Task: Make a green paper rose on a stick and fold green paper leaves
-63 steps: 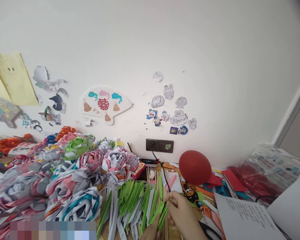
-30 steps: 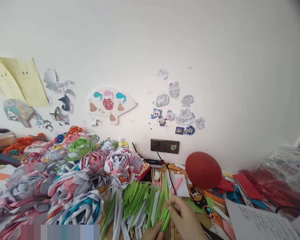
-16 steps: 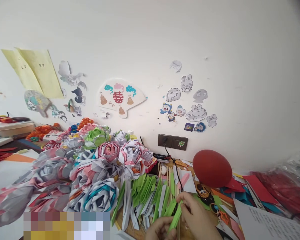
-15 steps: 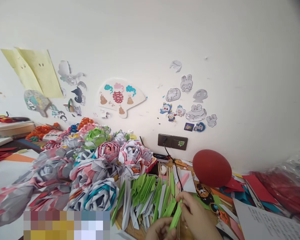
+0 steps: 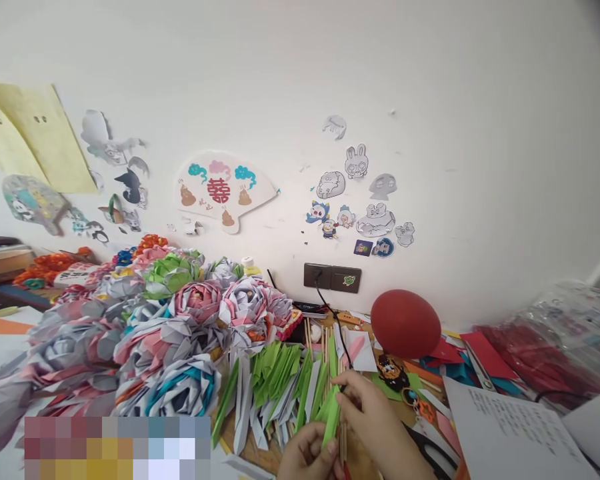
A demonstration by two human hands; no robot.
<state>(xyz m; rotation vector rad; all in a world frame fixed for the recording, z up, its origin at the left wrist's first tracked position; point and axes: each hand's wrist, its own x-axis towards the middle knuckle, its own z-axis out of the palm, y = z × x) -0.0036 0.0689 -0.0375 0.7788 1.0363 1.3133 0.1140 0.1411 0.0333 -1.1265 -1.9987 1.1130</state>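
A folded green paper strip [image 5: 331, 427] stands nearly upright between my two hands at the bottom centre. My left hand [image 5: 307, 452] pinches its lower end, fingers curled. My right hand [image 5: 364, 405] has its thumb and fingers closed near the strip's upper end. Just behind and left of them lie a bundle of green folded strips [image 5: 275, 370] and several white folded strips [image 5: 243, 407]. Thin wooden sticks [image 5: 307, 333] lie under and behind the strips. A black cable [image 5: 341, 330] runs from the wall socket down behind my right hand.
A heap of folded paper flowers [image 5: 180, 393] fills the left. A red balloon [image 5: 405, 323] rests against the wall at right. Black-handled scissors [image 5: 433, 448], a handwritten sheet [image 5: 510, 427] and red paper [image 5: 493, 355] lie right of my hands. Paper cut-outs [image 5: 375, 220] are stuck on the wall.
The view has turned slightly right, so everything sits further left. Both hands stay on the green strip, which now stands more upright. The black scissors handles show more.
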